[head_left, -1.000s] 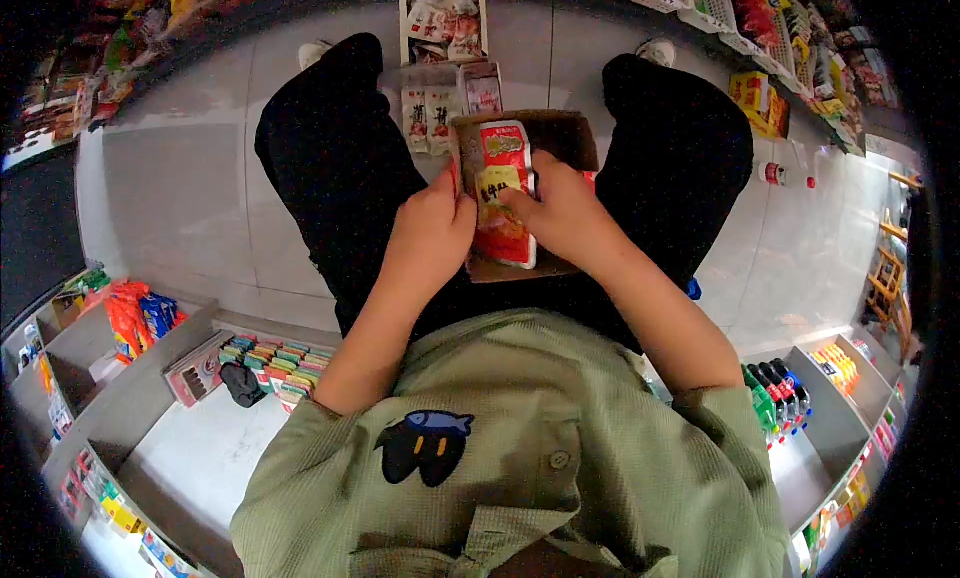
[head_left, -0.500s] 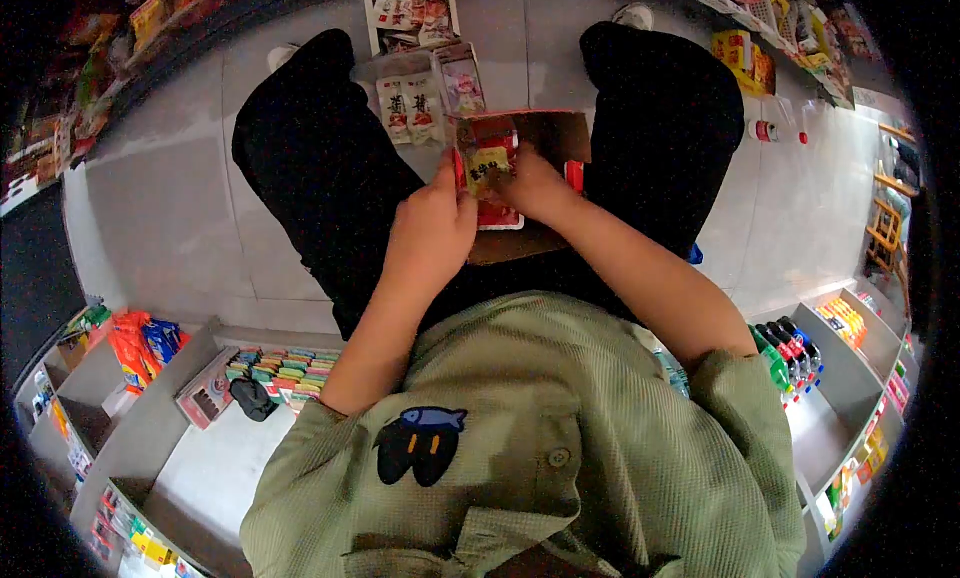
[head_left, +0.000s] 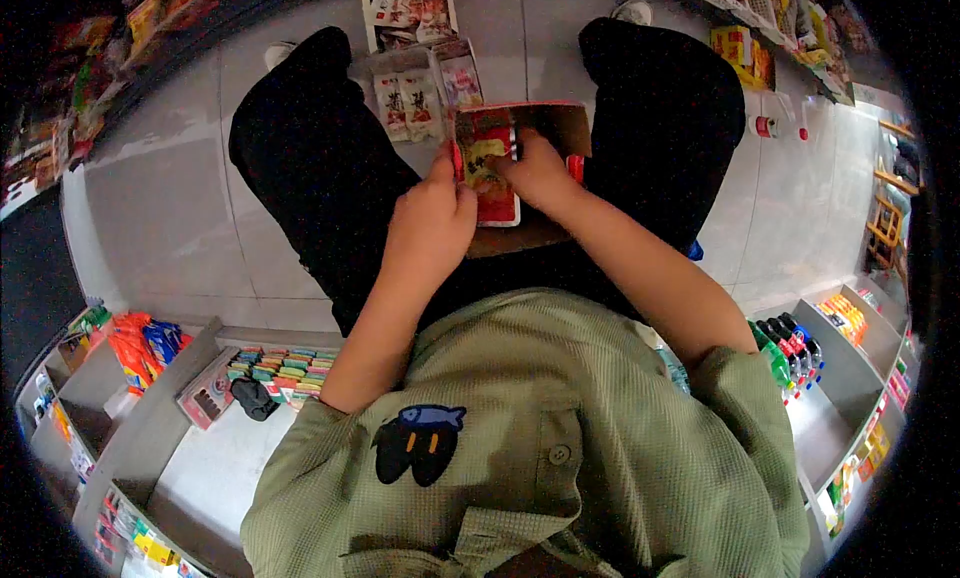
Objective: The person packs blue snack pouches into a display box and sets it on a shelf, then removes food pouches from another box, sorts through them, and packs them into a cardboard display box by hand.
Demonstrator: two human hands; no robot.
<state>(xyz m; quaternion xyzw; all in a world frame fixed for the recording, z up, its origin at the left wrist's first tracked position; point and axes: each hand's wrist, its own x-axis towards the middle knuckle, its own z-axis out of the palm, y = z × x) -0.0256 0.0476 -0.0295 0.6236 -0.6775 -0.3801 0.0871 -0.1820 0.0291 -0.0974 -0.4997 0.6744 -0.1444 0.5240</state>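
Observation:
Between my legs sits an open cardboard box [head_left: 560, 118] with red packets in it. A red snack packet [head_left: 492, 210] with a yellow panel lies face up in its left part. My right hand [head_left: 540, 175] reaches into the box and pinches the packet's right edge, thumb on the front, the other fingers partly hidden behind. My left hand [head_left: 432, 218] is closed round the box's left side, with its thumb by the packet; its fingertips are partly hidden. Beyond the box, pale snack packets [head_left: 407, 108] lie in an open carton on the floor.
Another carton [head_left: 452, 3] of packets stands farther ahead. A yellow box [head_left: 738, 53] and a bottle [head_left: 766, 127] are on the tiled floor at the right. Shelves with goods, such as dark bottles [head_left: 795, 348] and orange bags [head_left: 132, 346], curve round behind me.
The red packet lies flatter and shows more of its front. My right hand has shifted slightly upward along its right edge. My left hand stays nearly in place.

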